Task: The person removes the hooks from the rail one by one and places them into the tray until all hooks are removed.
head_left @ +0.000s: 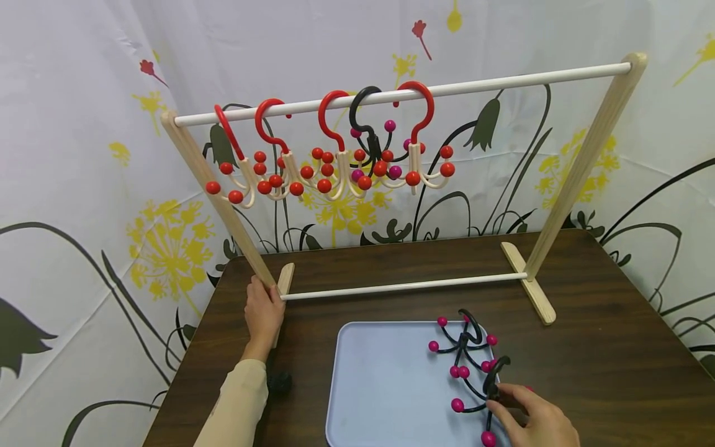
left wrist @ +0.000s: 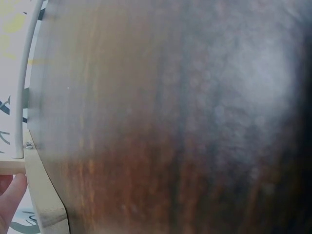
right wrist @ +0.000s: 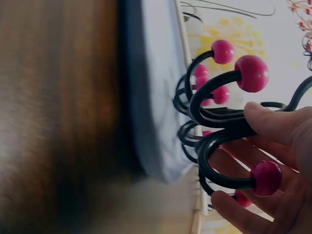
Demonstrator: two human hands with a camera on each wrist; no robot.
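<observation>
My right hand (head_left: 530, 416) pinches the stem of a black multi-arm hook (head_left: 492, 386) with pink ball tips, over the right side of a pale blue tray (head_left: 385, 388). In the right wrist view, thumb and fingers close around its stem (right wrist: 229, 122). Another black hook (head_left: 463, 343) with pink balls lies at the tray's back right, just beyond the held one. My left hand (head_left: 264, 318) grips the foot of the left wooden post (head_left: 223, 208) of a rack. The left wrist view shows only part of that hand (left wrist: 12, 200) against the wood.
Several red hooks (head_left: 329, 118) with red balls and one black hook (head_left: 357, 108) hang from the rack's white top rail (head_left: 503, 81). A lower white bar (head_left: 402, 287) spans the feet behind the tray. The right post (head_left: 586, 164) stands on a wooden foot (head_left: 536, 295). A patterned cloth hangs behind.
</observation>
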